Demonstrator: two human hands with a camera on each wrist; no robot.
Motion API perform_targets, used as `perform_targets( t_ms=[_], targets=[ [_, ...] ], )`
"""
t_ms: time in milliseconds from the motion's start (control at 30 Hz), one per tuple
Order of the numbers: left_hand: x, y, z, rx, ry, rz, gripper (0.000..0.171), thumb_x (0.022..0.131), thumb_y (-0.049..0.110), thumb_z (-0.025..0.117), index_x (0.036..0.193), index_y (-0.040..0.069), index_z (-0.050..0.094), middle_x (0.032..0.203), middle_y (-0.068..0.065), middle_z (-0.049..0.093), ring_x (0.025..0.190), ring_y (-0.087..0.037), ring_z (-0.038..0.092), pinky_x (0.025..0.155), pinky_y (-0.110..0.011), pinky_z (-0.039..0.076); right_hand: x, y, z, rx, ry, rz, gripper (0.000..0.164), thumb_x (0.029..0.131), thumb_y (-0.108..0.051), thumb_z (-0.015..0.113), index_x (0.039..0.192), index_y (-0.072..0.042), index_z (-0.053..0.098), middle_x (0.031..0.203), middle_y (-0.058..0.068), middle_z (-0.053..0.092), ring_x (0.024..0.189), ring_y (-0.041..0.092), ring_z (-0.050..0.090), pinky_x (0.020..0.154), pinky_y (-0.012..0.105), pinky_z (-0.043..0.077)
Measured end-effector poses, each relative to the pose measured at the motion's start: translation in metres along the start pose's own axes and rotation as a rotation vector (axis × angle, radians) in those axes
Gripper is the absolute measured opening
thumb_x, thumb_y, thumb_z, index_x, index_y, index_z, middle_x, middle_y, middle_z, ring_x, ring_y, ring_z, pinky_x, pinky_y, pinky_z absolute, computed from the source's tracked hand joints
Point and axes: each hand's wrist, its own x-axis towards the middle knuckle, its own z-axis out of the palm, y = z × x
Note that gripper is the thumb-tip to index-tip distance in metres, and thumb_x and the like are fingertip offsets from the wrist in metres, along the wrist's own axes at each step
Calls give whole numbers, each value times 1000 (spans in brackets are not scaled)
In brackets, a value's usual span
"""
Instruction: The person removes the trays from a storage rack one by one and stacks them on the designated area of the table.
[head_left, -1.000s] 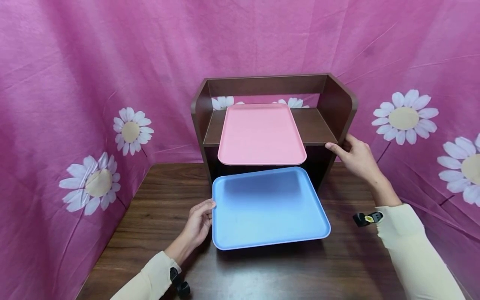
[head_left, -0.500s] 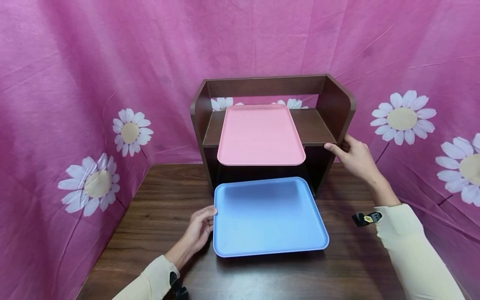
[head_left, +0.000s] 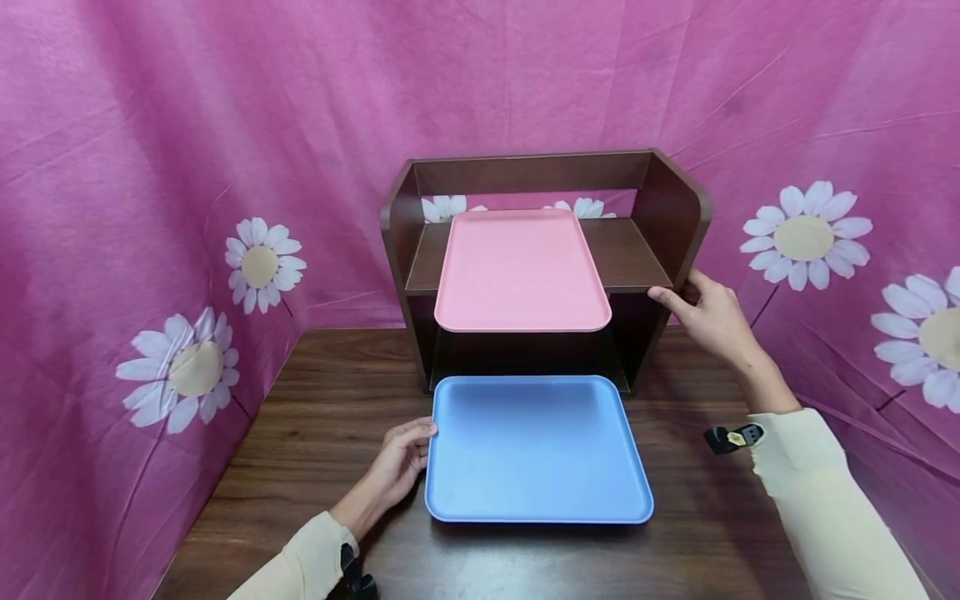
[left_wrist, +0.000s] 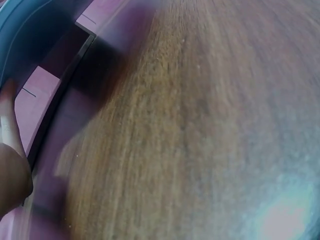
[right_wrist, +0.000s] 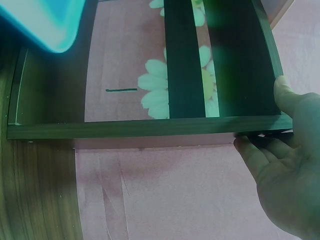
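A blue rectangular tray (head_left: 540, 454) is held low over the wooden table in front of the shelf. My left hand (head_left: 397, 462) grips its left rim, thumb on top and the other fingers underneath. In the left wrist view, the tray's underside (left_wrist: 35, 35) stands off the tabletop. My right hand (head_left: 712, 321) holds the right side panel of the brown two-tier desk shelf (head_left: 671, 212). The right wrist view shows the thumb on the front of that panel (right_wrist: 160, 127) and the fingers on its outer face. A pink tray (head_left: 522, 271) lies on the upper tier, its front overhanging the edge.
Beneath the pink tray is the dark lower compartment (head_left: 525, 354) of the shelf. Pink cloth with white daisies (head_left: 262, 262) hangs behind and on both sides. The wooden tabletop (head_left: 315, 417) extends around the shelf and toward the front.
The blue tray has come down and toward me, away from the shelf front, and turned from slanted to level with it. My left hand moved with it; the right hand stays put.
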Motion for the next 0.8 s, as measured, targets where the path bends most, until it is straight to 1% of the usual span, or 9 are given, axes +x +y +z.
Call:
perform_targets(
  t_ms=[133,400,567,633,700,800],
  targets=[
    [1,-2,0,19,-4,-20,24,103,-1,50,102,13,70,83,2,79,75,-9,75,71,-24,63,0,0,0,0,2,4,52,102,-44,72,131,-1,65,118,29,74,81,-3,54,66,10,40],
    [2,-6,0,86,-17,-63,16,100,1,55,105,11,67,85,3,78,79,-10,76,76,-27,65,-1,-1,1,4,9,8,48,102,-44,72,127,-3,66,115,27,75,79,-2,55,66,11,40],
    [1,-7,1,112,-16,-102,14,99,1,57,103,11,65,85,3,77,80,-11,76,76,-28,66,-1,0,1,4,3,9,49,102,-44,71,128,-3,65,117,27,75,80,-3,54,66,11,40],
    [0,-7,1,147,-11,-115,12,98,1,58,102,10,64,86,3,76,81,-11,76,76,-29,66,-1,0,1,4,1,9,50,102,-44,71,129,-3,65,118,27,75,81,-4,54,66,11,40],
    [0,-5,3,205,4,-116,10,97,2,60,105,7,64,87,2,75,83,-12,76,76,-30,66,-1,1,1,5,0,7,50,102,-44,71,130,-4,65,118,27,75,81,-5,54,67,11,40],
    [-2,-3,6,315,52,-95,18,95,5,64,112,-2,64,88,0,74,83,-13,75,74,-30,65,-1,1,1,1,3,5,49,102,-44,72,128,-4,65,117,27,76,80,-4,54,66,12,41]
  ],
)
